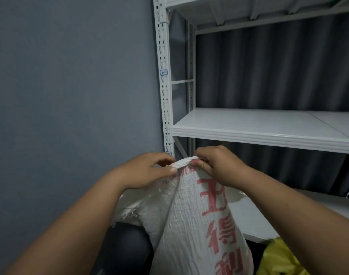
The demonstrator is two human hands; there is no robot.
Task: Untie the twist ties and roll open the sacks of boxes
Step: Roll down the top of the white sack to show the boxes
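A white woven sack (191, 219) with large red printed characters stands upright in front of me, its top bunched into a narrow neck. My left hand (147, 171) pinches the left side of that top edge between thumb and fingers. My right hand (217, 165) grips the right side of the same edge, fingers curled over the fabric. I see no twist tie; the hands hide the gathered mouth. The boxes inside are hidden by the sack.
A white metal shelving rack (264, 133) stands right behind the sack, against a dark curtain. A grey wall (70, 96) fills the left. A yellow bag (280, 259) lies at the lower right, a dark rounded object (128, 247) at the lower left.
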